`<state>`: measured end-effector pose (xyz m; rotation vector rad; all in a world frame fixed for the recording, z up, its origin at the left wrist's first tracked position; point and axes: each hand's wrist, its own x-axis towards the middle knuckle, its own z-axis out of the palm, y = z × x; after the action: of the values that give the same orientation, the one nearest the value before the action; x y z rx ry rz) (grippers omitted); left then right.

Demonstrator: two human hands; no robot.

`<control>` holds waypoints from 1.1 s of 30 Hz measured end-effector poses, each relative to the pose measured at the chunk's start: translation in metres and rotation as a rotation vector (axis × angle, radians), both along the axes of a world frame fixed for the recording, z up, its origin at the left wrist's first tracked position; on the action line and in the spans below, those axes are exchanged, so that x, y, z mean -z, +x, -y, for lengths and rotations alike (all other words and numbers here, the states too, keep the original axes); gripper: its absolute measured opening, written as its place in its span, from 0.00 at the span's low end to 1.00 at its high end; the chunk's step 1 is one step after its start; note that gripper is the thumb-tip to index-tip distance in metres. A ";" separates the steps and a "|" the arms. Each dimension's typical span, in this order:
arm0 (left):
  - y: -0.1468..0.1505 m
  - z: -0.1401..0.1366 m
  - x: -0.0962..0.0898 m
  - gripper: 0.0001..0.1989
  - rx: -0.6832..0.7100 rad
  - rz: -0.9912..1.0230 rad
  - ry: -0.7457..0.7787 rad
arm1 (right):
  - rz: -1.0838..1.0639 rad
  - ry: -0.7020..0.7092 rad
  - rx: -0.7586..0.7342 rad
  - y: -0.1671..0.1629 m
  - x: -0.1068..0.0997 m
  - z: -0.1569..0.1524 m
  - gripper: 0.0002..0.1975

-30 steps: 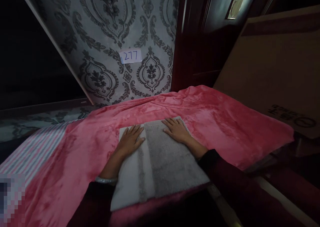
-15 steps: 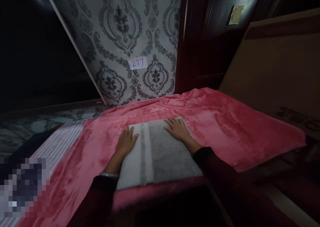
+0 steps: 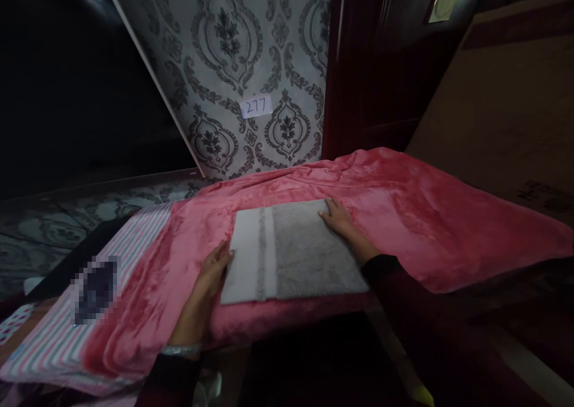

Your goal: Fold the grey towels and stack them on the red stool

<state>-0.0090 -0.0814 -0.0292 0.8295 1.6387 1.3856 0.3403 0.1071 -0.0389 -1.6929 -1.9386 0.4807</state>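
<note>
A folded grey towel (image 3: pixel 314 251), with a paler band and stripes toward its left side, lies flat on a pink plush blanket (image 3: pixel 403 216). At the towel's left edge is my left hand (image 3: pixel 214 269), its thumb touching the edge and its fingers stretched out beside it. My right hand (image 3: pixel 338 217) rests at the far right corner, thumb on top and fingers along the right edge. Both hands have thumb and fingers apart, though some fingertips are hard to see.
Striped cloth (image 3: pixel 139 233) covers the left end, with a blurred dark object (image 3: pixel 96 290) on it. A large dark screen (image 3: pixel 89 96) stands at the left. A cardboard box (image 3: pixel 506 96) leans at the right. A paper marked 277 (image 3: pixel 256 106) is on the patterned wall.
My hands have slid outward from lying flat on the towel to its left and right edges. The camera view has shifted slightly; the towel stays folded.
</note>
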 end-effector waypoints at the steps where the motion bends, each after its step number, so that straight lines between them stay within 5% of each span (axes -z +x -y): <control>1: -0.001 0.000 -0.002 0.35 0.011 0.039 -0.008 | -0.096 -0.029 0.021 0.007 0.001 -0.001 0.33; 7: -0.003 -0.001 -0.015 0.24 0.144 0.072 -0.042 | -0.608 -0.166 0.064 0.036 0.013 0.018 0.32; 13: -0.006 0.001 -0.022 0.22 0.229 0.158 -0.084 | -0.900 -0.433 -0.007 0.047 0.013 0.045 0.16; 19: 0.004 -0.003 -0.020 0.20 0.218 0.217 -0.171 | -1.046 -0.643 -0.038 0.044 0.004 0.053 0.11; 24: 0.009 -0.009 -0.025 0.26 0.232 0.092 -0.150 | -1.017 -0.639 -0.080 0.040 -0.002 0.058 0.12; 28: -0.002 -0.025 -0.052 0.26 0.276 -0.049 -0.137 | -1.028 -0.579 -0.069 0.035 -0.011 0.068 0.13; 33: -0.024 -0.071 -0.119 0.26 0.439 -0.243 -0.148 | -1.173 -0.318 -0.038 0.026 -0.029 0.106 0.21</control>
<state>-0.0329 -0.0104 0.0900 1.2197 1.5904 0.8746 0.3665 0.0014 -0.0098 -1.0607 -1.0336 1.4474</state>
